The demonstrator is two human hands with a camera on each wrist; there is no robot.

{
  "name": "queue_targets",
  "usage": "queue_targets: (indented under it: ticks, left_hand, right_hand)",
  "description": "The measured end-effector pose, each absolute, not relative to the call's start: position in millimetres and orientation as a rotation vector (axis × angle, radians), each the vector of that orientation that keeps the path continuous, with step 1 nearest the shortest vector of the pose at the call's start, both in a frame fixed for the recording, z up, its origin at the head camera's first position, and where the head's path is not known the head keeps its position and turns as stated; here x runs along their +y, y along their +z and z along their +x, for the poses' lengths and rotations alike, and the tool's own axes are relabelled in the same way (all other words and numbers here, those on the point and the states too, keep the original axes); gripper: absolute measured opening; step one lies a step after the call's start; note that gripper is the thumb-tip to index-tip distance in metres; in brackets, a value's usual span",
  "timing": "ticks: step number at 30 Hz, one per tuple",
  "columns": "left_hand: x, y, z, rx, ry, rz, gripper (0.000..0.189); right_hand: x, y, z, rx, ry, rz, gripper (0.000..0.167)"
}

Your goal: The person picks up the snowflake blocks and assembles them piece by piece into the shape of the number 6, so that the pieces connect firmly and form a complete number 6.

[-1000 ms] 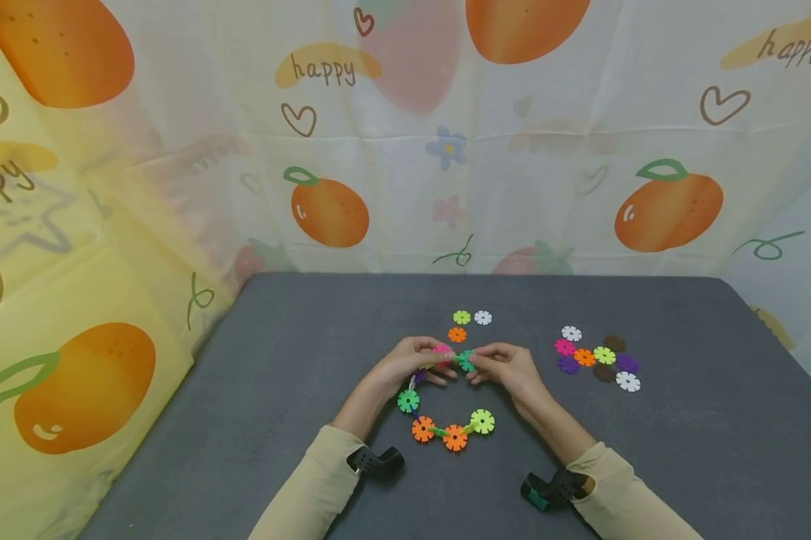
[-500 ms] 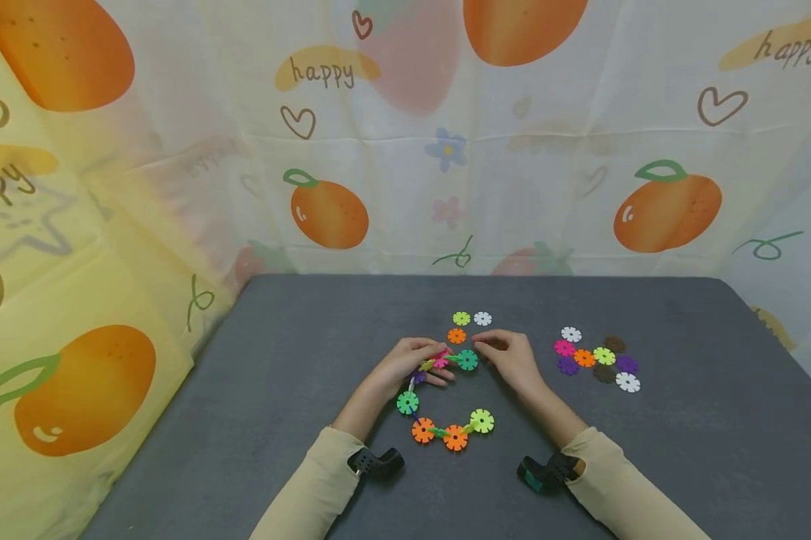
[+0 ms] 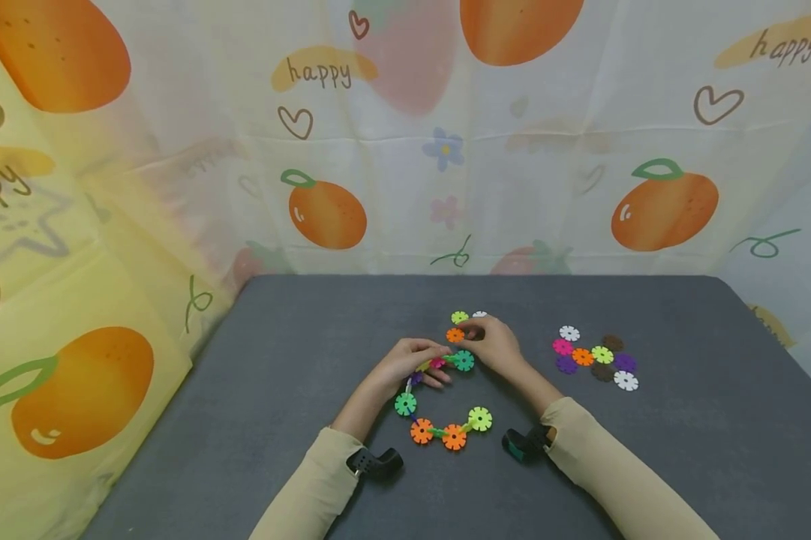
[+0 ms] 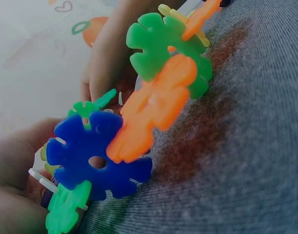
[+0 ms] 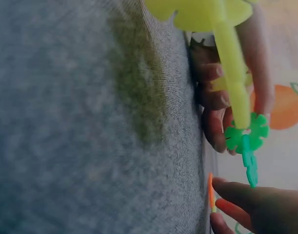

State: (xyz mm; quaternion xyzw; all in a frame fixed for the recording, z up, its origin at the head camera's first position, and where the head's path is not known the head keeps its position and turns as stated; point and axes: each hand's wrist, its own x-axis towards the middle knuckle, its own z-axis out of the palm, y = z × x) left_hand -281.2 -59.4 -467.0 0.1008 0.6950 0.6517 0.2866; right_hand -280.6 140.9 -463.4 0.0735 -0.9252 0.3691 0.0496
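Observation:
A chain of slotted, flower-shaped interlocking discs curves across the table in the head view, from a lime disc past orange discs and a green disc to a teal-green disc. My left hand pinches the chain by its pink disc, which the fingers partly cover. A blue disc of the chain looms in the left wrist view. Beyond the chain's teal end, my right hand holds the rim of a loose orange disc between thumb and index finger, low at the tabletop.
Behind the right hand lie a loose lime disc and a partly hidden white disc. To the right is a cluster of several discs, among them a brown disc and a purple disc. The grey table meets a fruit-print curtain.
My right hand has let go of the chain's teal-green disc and moved up and leftward to the loose orange disc. The left hand stays on the chain.

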Motion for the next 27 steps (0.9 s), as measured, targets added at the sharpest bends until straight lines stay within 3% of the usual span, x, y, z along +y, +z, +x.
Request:
queue_targets:
  ticks: [9,17,27]
  left_hand:
    - [-60.8,-467.6,-281.3,1.863,1.725,0.301,0.038]
    - [-60.0,-467.0,-282.1,1.860,1.738,0.263,0.038]
    - [-60.6,-465.8,-281.9,1.819,1.780,0.228,0.035]
  right_hand:
    - [136.6,-462.9,-279.7,-2.825,1.117,0.174,0.029]
    - [145.8,-462.0,-267.0,-2.644,1.363,0.164,0.016]
    - [160.1,-465.6,-246.2,-2.441,1.732,0.172,0.016]
